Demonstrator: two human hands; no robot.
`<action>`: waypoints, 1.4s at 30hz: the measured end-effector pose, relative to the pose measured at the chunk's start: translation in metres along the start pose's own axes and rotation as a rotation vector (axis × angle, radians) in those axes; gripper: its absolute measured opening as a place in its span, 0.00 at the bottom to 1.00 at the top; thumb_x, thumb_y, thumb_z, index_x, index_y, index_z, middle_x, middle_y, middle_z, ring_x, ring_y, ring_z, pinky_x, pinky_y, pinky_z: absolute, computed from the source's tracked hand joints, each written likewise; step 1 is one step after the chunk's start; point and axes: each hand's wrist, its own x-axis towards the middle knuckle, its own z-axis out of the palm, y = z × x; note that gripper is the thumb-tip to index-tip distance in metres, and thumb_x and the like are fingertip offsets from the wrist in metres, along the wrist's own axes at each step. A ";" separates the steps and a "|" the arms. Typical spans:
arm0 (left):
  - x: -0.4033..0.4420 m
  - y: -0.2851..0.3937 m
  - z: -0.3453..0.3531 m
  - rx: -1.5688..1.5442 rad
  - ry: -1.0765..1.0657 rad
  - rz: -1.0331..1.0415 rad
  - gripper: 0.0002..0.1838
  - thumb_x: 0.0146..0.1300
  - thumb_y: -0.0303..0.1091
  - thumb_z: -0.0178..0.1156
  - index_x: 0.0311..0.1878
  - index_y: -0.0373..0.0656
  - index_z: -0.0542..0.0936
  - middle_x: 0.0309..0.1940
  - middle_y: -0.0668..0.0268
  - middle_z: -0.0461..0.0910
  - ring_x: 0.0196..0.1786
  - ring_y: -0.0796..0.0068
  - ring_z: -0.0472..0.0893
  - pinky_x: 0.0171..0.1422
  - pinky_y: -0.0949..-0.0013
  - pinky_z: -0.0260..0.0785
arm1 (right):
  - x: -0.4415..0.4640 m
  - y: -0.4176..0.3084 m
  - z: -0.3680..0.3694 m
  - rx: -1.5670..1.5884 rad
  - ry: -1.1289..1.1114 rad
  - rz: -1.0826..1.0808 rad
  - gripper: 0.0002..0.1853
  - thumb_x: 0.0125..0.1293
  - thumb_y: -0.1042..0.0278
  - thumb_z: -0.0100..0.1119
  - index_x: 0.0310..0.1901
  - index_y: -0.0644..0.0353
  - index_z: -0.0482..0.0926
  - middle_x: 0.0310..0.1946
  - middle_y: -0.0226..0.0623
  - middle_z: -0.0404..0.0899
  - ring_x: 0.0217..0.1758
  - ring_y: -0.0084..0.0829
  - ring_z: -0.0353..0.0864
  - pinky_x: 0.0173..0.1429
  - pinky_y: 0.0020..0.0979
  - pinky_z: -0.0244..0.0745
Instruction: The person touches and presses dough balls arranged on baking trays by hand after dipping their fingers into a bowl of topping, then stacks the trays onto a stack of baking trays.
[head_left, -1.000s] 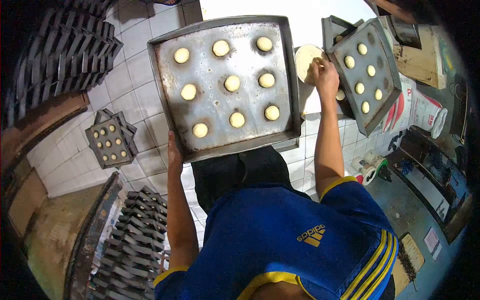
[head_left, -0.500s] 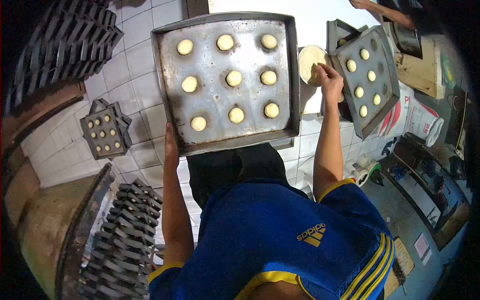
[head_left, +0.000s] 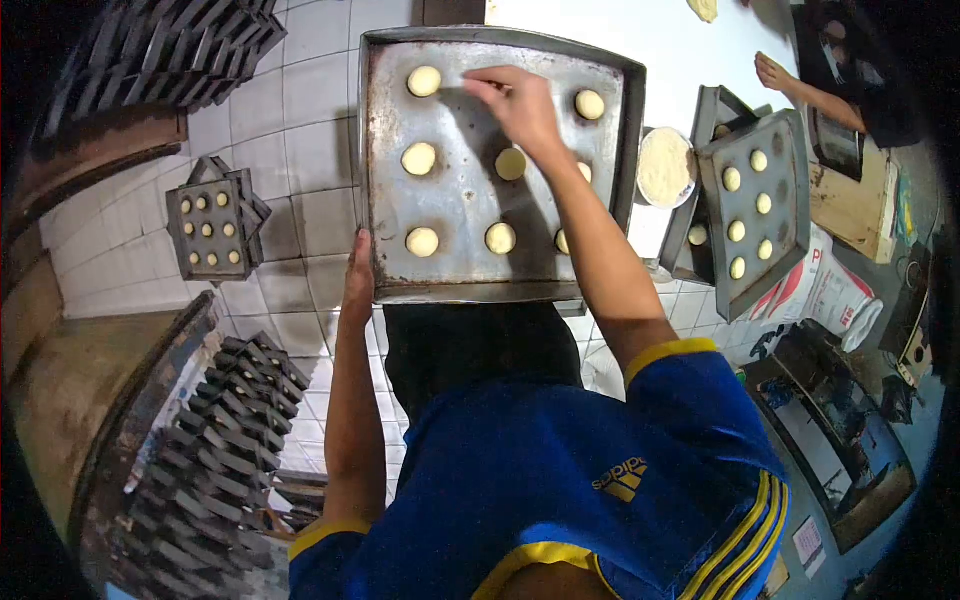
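A square metal baking tray point(head_left: 468, 232) is in front of my body, with rows of round pale dough balls point(head_left: 419, 159) on it. My left hand point(head_left: 359, 276) grips the tray's left edge near its front corner. Above the tray hovers my right hand point(head_left: 512, 103), its fingers pinched together just right of the far-left dough ball point(head_left: 425, 81). Whatever is in the pinch is too small to make out. The hand and forearm cover part of the tray and some dough balls. Right of the tray, a round bowl point(head_left: 665, 168) holds a pale, crumbly-looking powder.
Another tray with dough balls point(head_left: 750, 215) leans over more trays at the right. A co-worker's hand point(head_left: 775, 75) is over the white table point(head_left: 600, 25). On the tiled floor stands a stack of filled trays point(head_left: 212, 228); tall stacks of trays point(head_left: 225, 430) rise at the left.
My right hand has left the bowl and come over the tray's far side, fingers pinched. My left hand still holds the tray. The view has shifted, so the tray appears further right.
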 end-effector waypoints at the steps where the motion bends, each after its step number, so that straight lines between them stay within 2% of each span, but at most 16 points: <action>1: 0.000 0.000 0.000 0.013 -0.005 -0.014 0.46 0.84 0.66 0.44 0.84 0.31 0.63 0.83 0.54 0.65 0.83 0.60 0.64 0.88 0.61 0.51 | 0.011 0.001 0.017 -0.139 0.005 -0.162 0.13 0.70 0.57 0.74 0.48 0.55 0.94 0.41 0.38 0.93 0.44 0.37 0.90 0.51 0.34 0.83; 2: 0.000 -0.001 0.000 0.025 -0.010 -0.028 0.47 0.83 0.68 0.43 0.84 0.33 0.62 0.82 0.58 0.66 0.82 0.62 0.65 0.87 0.60 0.52 | 0.021 0.003 0.031 -0.278 0.010 -0.324 0.11 0.70 0.59 0.73 0.47 0.54 0.94 0.40 0.37 0.92 0.44 0.41 0.89 0.52 0.36 0.84; 5: -0.004 0.009 0.004 0.087 0.035 -0.103 0.47 0.83 0.67 0.44 0.85 0.32 0.62 0.84 0.56 0.64 0.84 0.62 0.63 0.88 0.60 0.50 | 0.039 0.008 0.062 -0.378 -0.030 -0.433 0.09 0.69 0.62 0.70 0.46 0.53 0.93 0.40 0.33 0.90 0.44 0.44 0.85 0.51 0.39 0.83; 8: 0.002 0.003 0.000 0.092 0.043 -0.060 0.47 0.83 0.67 0.45 0.84 0.32 0.63 0.84 0.55 0.64 0.84 0.61 0.63 0.88 0.61 0.50 | 0.047 0.018 0.072 -0.585 -0.083 -0.616 0.10 0.69 0.64 0.67 0.48 0.49 0.93 0.40 0.29 0.89 0.43 0.39 0.83 0.50 0.38 0.82; 15: 0.006 -0.003 -0.001 0.106 0.053 -0.014 0.47 0.81 0.68 0.48 0.84 0.35 0.64 0.83 0.53 0.66 0.85 0.59 0.63 0.88 0.61 0.49 | 0.034 0.020 0.064 -0.703 -0.108 -0.659 0.15 0.69 0.63 0.64 0.55 0.46 0.91 0.43 0.21 0.88 0.46 0.33 0.81 0.50 0.38 0.80; 18: 0.004 0.003 0.000 0.110 0.026 -0.021 0.47 0.80 0.69 0.48 0.84 0.36 0.64 0.83 0.54 0.67 0.85 0.59 0.63 0.88 0.62 0.50 | 0.021 0.013 0.060 -0.767 -0.156 -0.633 0.19 0.70 0.62 0.64 0.62 0.45 0.88 0.50 0.21 0.88 0.50 0.33 0.81 0.52 0.39 0.78; 20: 0.005 0.001 0.000 0.067 0.008 -0.027 0.48 0.80 0.71 0.48 0.85 0.37 0.63 0.84 0.54 0.66 0.85 0.59 0.62 0.88 0.62 0.49 | 0.013 0.012 0.060 -0.813 -0.176 -0.603 0.22 0.73 0.60 0.64 0.67 0.45 0.84 0.57 0.23 0.86 0.53 0.33 0.80 0.54 0.40 0.77; 21: 0.005 0.002 0.000 0.062 0.005 -0.029 0.48 0.80 0.71 0.48 0.85 0.37 0.63 0.84 0.54 0.65 0.86 0.59 0.62 0.88 0.62 0.49 | 0.008 0.011 0.061 -0.786 -0.220 -0.561 0.23 0.76 0.59 0.62 0.70 0.47 0.81 0.63 0.27 0.83 0.58 0.37 0.80 0.60 0.42 0.77; 22: 0.004 0.002 0.000 0.059 0.005 -0.030 0.48 0.80 0.71 0.48 0.85 0.37 0.63 0.84 0.54 0.65 0.86 0.59 0.62 0.88 0.62 0.49 | 0.008 0.011 0.058 -0.790 -0.219 -0.561 0.23 0.76 0.59 0.62 0.70 0.47 0.81 0.63 0.27 0.83 0.58 0.37 0.80 0.60 0.42 0.77; 24: 0.003 0.003 0.000 0.066 0.017 -0.033 0.48 0.79 0.71 0.49 0.85 0.37 0.63 0.84 0.54 0.65 0.86 0.59 0.62 0.88 0.62 0.49 | 0.013 0.009 0.058 -0.458 -0.166 -0.466 0.23 0.79 0.58 0.60 0.72 0.50 0.80 0.66 0.33 0.82 0.62 0.41 0.79 0.66 0.44 0.75; 25: 0.002 0.003 0.000 0.074 0.022 -0.033 0.48 0.79 0.71 0.49 0.85 0.37 0.63 0.84 0.54 0.65 0.86 0.59 0.62 0.88 0.62 0.49 | 0.016 0.007 0.060 -0.456 -0.167 -0.469 0.23 0.79 0.58 0.60 0.72 0.50 0.80 0.66 0.33 0.82 0.62 0.41 0.79 0.66 0.44 0.75; 28: 0.001 0.003 0.000 0.086 0.034 -0.037 0.48 0.79 0.71 0.49 0.85 0.37 0.63 0.84 0.54 0.65 0.86 0.59 0.61 0.88 0.62 0.48 | 0.019 0.006 0.069 -0.599 -0.186 -0.685 0.30 0.79 0.51 0.57 0.75 0.59 0.75 0.76 0.38 0.74 0.76 0.43 0.73 0.79 0.48 0.68; 29: 0.001 0.003 0.001 0.089 0.036 -0.039 0.48 0.79 0.71 0.49 0.85 0.37 0.63 0.84 0.54 0.65 0.86 0.59 0.61 0.88 0.61 0.48 | 0.019 0.010 0.074 -0.656 -0.255 -0.672 0.33 0.80 0.48 0.56 0.77 0.63 0.71 0.80 0.44 0.69 0.84 0.44 0.65 0.87 0.48 0.60; 33: 0.000 0.004 0.000 0.100 0.046 -0.046 0.48 0.79 0.71 0.49 0.85 0.37 0.63 0.84 0.53 0.65 0.86 0.59 0.61 0.88 0.61 0.48 | 0.017 0.021 0.084 -0.702 -0.298 -0.660 0.33 0.83 0.49 0.54 0.80 0.61 0.67 0.82 0.45 0.66 0.86 0.47 0.62 0.89 0.49 0.56; 38: -0.002 0.005 0.001 0.110 0.061 -0.063 0.48 0.79 0.71 0.49 0.85 0.37 0.63 0.85 0.53 0.64 0.87 0.58 0.60 0.89 0.61 0.47 | 0.030 0.016 0.080 -0.350 -0.338 -0.522 0.33 0.85 0.49 0.49 0.81 0.62 0.64 0.84 0.47 0.61 0.89 0.47 0.56 0.90 0.49 0.53; 42: -0.002 0.009 0.004 0.144 0.090 -0.094 0.49 0.79 0.71 0.49 0.85 0.38 0.63 0.85 0.53 0.64 0.87 0.58 0.60 0.89 0.61 0.47 | 0.025 0.022 0.087 -0.634 -0.382 -0.612 0.33 0.86 0.49 0.46 0.83 0.60 0.62 0.86 0.44 0.58 0.90 0.50 0.51 0.91 0.48 0.50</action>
